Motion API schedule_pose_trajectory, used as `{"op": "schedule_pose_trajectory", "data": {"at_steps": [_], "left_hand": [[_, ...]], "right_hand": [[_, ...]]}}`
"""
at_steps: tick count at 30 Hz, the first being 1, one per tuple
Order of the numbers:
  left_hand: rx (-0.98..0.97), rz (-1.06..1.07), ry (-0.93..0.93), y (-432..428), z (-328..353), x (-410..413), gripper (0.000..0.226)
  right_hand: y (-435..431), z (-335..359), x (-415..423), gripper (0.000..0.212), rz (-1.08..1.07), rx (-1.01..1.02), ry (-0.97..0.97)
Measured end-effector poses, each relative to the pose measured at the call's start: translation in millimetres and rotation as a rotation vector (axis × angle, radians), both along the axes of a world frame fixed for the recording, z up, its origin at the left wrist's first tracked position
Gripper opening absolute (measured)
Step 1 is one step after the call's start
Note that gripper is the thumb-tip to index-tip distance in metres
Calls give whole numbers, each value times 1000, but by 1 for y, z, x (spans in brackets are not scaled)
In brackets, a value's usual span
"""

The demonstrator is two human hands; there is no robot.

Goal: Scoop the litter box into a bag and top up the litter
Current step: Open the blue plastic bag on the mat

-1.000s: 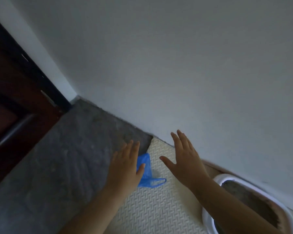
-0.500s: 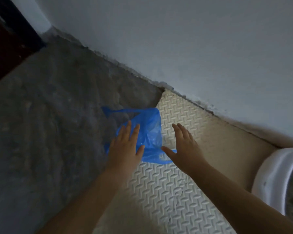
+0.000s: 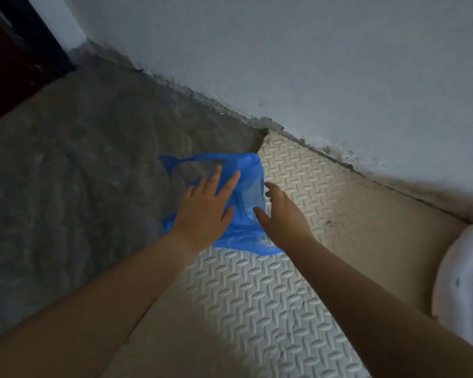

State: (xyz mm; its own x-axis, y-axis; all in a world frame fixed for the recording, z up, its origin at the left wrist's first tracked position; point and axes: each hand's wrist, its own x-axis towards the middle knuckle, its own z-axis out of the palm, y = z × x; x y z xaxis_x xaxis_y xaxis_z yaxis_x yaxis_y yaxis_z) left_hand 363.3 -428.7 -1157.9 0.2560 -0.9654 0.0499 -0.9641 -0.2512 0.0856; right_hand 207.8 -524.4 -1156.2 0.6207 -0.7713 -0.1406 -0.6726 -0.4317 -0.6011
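Note:
A thin blue plastic bag (image 3: pixel 247 184) lies on the floor where the grey concrete meets the cream foam mat (image 3: pixel 257 296), close to the wall. My left hand (image 3: pixel 205 211) lies flat over the bag's left part with fingers straight. My right hand (image 3: pixel 281 214) hovers at the bag's right edge, fingers loosely spread and slightly bent, holding nothing. The white rim of the litter box (image 3: pixel 464 282) shows at the right edge; its inside is out of frame.
A pale wall (image 3: pixel 311 64) runs diagonally behind the bag, with a crumbly dirty seam at its base. Bare grey concrete floor (image 3: pixel 66 186) spreads to the left. A dark wooden door (image 3: pixel 8 64) stands at the upper left.
The view has dipped down and closed in on the bag. Both hands have come forward; the left now lies on the bag and the right has reached its right edge.

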Motion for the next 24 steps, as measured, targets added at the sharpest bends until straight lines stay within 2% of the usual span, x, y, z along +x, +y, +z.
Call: {"op": "schedule_pose_trajectory", "data": {"at_steps": [6,10,13,24], "left_hand": [[49,-58,-33,-9,17,0,58],[76,5,75,-3,20,-8,57],[89,-2,83,-1,18,-9,58],[112,58,145,-4,27,-12,59]], "right_hand": [[-6,-4,-1,63,75,-46,0],[-6,-4,0,57,126,-56,50],[-4,-11,3,52,141,-39,45],[-4,5,-1,42,121,-99,-82]]}}
